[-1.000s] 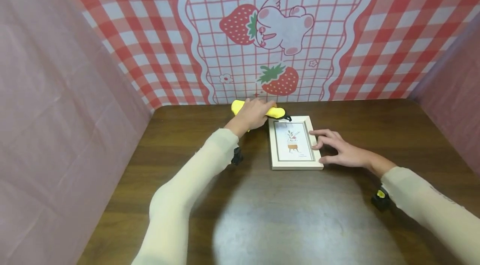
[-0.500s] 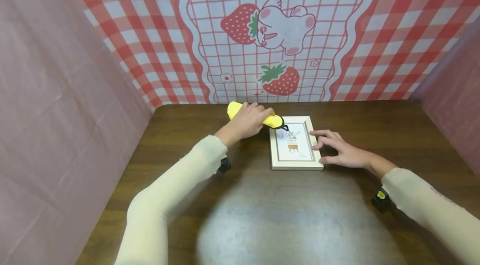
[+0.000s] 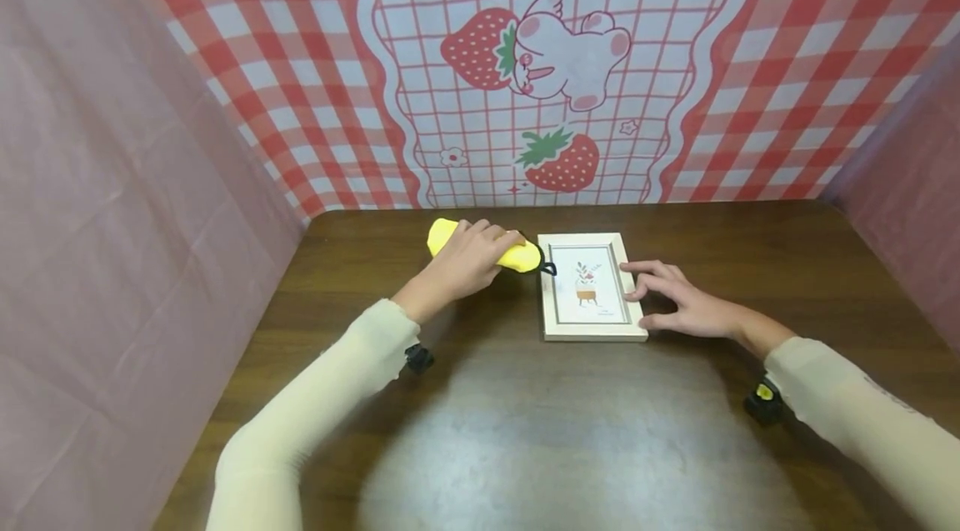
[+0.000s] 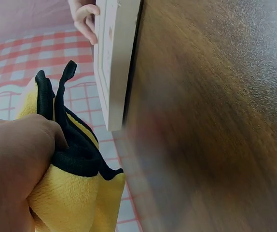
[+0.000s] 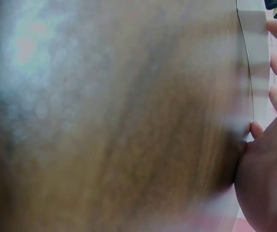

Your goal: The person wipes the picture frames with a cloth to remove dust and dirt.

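Note:
In the head view my left hand (image 3: 467,260) grips a folded yellow cleaning cloth (image 3: 519,257) with black edging and a black hanging loop. The cloth is above the table, left of a cream picture frame (image 3: 550,331), its loop overlapping the frame's left border. The left wrist view shows the fuzzy cloth (image 4: 71,193) bunched in my fingers, beside the frame's edge (image 4: 121,63). The frame lies flat, a plant-in-a-pot print behind its pane. My right hand (image 3: 693,310) rests along the frame's right side, fingertips and thumb touching its edge.
The brown wooden table (image 3: 570,431) reflects a bright glare toward the front. Behind it hangs a red-and-white checked cloth (image 3: 285,81) with strawberry prints. Pink fabric (image 3: 135,264) closes off the left side, and more pink fabric (image 3: 907,181) the right.
My left hand has drawn the cloth from the frame's top edge across its upper left part, then off to the left and nearer me. The right hand and frame stay in place.

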A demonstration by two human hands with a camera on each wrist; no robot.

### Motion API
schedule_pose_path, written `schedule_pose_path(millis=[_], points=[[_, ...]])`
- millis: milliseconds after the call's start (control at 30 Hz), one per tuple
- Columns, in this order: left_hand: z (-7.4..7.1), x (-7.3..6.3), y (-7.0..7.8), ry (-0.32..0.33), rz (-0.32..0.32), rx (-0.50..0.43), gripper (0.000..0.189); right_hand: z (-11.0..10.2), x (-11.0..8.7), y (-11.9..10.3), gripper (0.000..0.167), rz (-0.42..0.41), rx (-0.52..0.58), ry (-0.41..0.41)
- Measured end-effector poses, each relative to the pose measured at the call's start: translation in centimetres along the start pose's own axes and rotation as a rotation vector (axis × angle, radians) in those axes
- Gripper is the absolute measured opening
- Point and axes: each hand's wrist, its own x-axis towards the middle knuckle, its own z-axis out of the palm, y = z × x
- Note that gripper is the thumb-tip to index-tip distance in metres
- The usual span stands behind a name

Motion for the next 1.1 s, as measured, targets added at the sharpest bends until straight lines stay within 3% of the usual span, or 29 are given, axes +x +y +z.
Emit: schedule_pose_path(millis=[200,633,867,1100], points=[[0.1,-1.1,-0.1,-0.001,0.000,-0.015,0.045,0.1,0.0,-0.1,0.026,0.006,0.003,-0.004],[2.6,-4.3,-0.1,-0.037,0.003,-0.058,0.047,0.3,0.6,-0.4,0.026,0.000,0.007,-0.014],[3.7,-5.4,-0.4,-0.131,-0.011,-0.138,0.050,0.4,0.7,-0.3,0.026,-0.012,0.000,-0.017],[3.8,-5.9,-0.5,-0.239,0.003,-0.180,0.058,0.3,0.2,0.0,0.028,-0.017,-0.019,0.007]])
